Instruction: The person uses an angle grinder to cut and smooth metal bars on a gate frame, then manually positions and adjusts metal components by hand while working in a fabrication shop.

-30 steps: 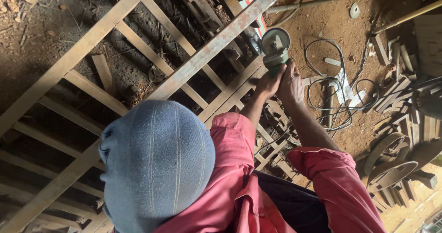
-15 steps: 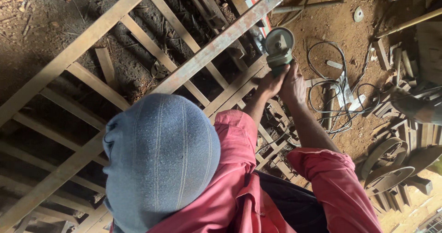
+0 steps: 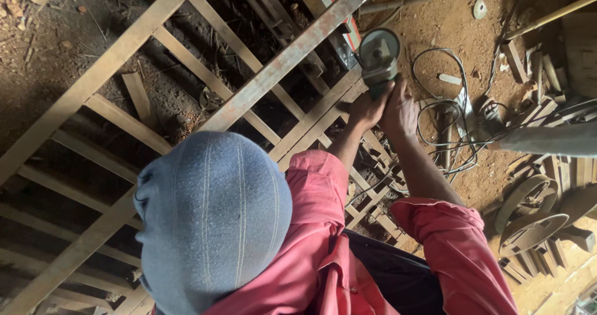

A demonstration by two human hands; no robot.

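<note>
We are looking down over a blue-grey cap point(image 3: 211, 222) and red sleeves point(image 3: 457, 246) at both hands working out in front. Our left hand point(image 3: 367, 110) and right hand point(image 3: 401, 110) are closing together around the body of an angle grinder point(image 3: 378, 57), fingers wrapped tight on it, the two hands touching each other. The grinder is pointing away from us, its round guard and disc sitting at the edge of a long rusty metal bar point(image 3: 280, 63) that is running diagonally across the view. We cannot quite tell whether the disc is touching the bar or hanging just beside it, since the guard is hiding the contact point.

That bar is forming part of a metal grille frame point(image 3: 106, 72) of flat slats lying over bare, dark earth. A black cable point(image 3: 441, 103) is looping on the reddish ground just to the right of the hands. Further right, curved metal hoops point(image 3: 528, 222) and short offcuts point(image 3: 541, 103) are lying scattered, well apart from the grinder.
</note>
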